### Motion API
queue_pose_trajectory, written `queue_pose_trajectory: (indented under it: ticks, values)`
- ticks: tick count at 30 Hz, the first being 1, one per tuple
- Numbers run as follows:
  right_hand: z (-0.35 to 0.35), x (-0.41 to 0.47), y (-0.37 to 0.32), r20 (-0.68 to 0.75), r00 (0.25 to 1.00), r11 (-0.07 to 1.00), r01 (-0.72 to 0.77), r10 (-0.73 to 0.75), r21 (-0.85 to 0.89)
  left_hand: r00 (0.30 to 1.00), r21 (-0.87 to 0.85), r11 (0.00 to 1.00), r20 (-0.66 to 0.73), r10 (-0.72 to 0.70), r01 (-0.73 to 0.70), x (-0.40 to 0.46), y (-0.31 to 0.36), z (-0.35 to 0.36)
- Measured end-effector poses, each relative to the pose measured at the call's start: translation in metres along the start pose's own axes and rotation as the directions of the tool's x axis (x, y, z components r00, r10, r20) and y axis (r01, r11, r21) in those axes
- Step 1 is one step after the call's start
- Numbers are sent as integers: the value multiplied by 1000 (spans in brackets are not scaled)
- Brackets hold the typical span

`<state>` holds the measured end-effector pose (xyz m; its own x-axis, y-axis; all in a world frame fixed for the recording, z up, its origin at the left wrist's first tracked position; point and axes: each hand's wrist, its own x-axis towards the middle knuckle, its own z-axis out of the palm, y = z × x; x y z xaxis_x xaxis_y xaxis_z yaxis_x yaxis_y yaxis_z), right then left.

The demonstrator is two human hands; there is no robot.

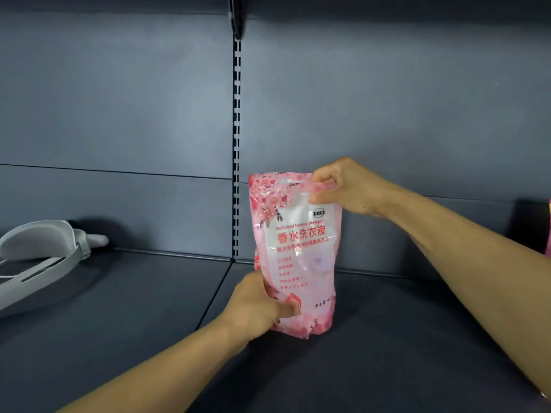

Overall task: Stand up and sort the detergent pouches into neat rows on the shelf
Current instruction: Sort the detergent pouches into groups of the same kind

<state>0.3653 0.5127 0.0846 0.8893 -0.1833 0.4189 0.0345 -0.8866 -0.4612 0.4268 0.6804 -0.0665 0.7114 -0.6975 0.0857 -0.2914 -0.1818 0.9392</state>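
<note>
A pink and white detergent pouch (298,248) with red lettering stands upright on the dark grey shelf (387,353), close to the back panel. My left hand (259,308) grips its lower left corner, thumb on the front. My right hand (343,186) pinches its top right edge beside the cut-out handle. A second pouch seems to stand right behind it, mostly hidden. A sliver of another pink pouch (548,231) shows at the far right edge.
A white and grey headset-like device (38,257) with a strap lies on the left shelf section. A slotted vertical upright (236,150) divides the back panel. Another shelf's underside runs along the top.
</note>
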Motion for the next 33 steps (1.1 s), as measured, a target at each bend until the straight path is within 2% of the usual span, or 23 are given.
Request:
queue_pose_trajectory:
  ticks: [5,14,17,20,22,23,25,26,33]
  values:
    - [15,18,2,-235,968,993,-70,92,98,997,-160,987,-76,-7,-5,19,-2,-25]
    - [48,29,10,-368,928,997,-38,58,61,987,-61,998,-160,-30,20,49,-19,-31]
    - [52,29,18,-398,913,991,-39,87,128,987,-5,1000,-163,-8,7,53,-21,-30]
    - [51,20,20,-374,908,930,-44,190,366,991,31,999,-132,-11,16,49,-22,-30]
    - [54,8,22,-262,931,834,-75,255,546,995,61,998,-99,-19,25,46,-24,-29]
    - [57,1,25,-192,941,804,-120,279,583,996,76,997,-86,-18,24,45,-25,-29]
    - [65,-12,31,-95,942,783,-208,322,586,997,104,994,-80,-10,19,44,-26,-28]
    - [69,-16,33,-91,936,778,-225,339,586,997,112,994,-77,-9,18,44,-25,-28]
    - [74,-16,37,-214,886,824,-260,411,504,998,141,989,-50,-32,39,47,-20,-26]
